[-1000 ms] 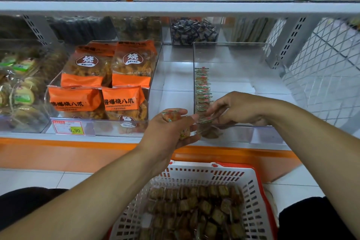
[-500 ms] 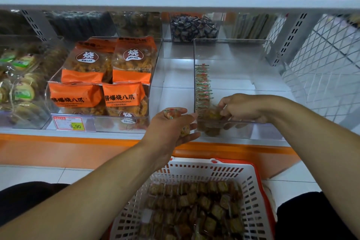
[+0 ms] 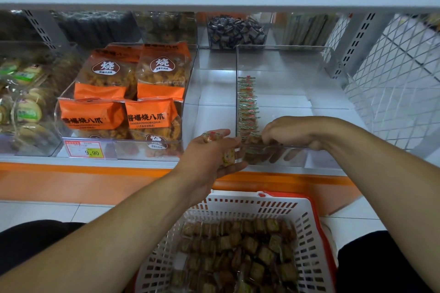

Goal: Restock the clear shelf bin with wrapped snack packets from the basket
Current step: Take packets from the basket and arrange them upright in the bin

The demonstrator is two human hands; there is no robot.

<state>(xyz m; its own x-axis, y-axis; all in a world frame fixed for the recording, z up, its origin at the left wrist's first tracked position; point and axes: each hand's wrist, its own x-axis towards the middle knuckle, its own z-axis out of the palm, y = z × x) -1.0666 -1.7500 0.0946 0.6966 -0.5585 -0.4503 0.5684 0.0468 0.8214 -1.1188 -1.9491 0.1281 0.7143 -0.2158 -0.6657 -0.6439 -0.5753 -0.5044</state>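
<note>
Nearest, a white basket (image 3: pixel 309 242) with a red rim holds many wrapped snack packets (image 3: pixel 238 252). Just beyond the basket, the left hand (image 3: pixel 209 157) grips a few packets in curled fingers, in front of the clear shelf bin (image 3: pixel 285 59). The right hand (image 3: pixel 292 132) reaches over the bin's front wall, fingers curled down onto a packet – at the near end of a row of packets (image 3: pixel 247 107) along the bin's left wall. Left of the bin stand orange snack bags (image 3: pixel 133 93).

Person, head view: left hand (image 3: pixel 209 152) and right hand (image 3: pixel 291 132), both bare, no rings or watch visible. Forearms bare, no sleeves showing. Dark trousers on both knees, either side of the basket (image 3: pixel 307 226).
</note>
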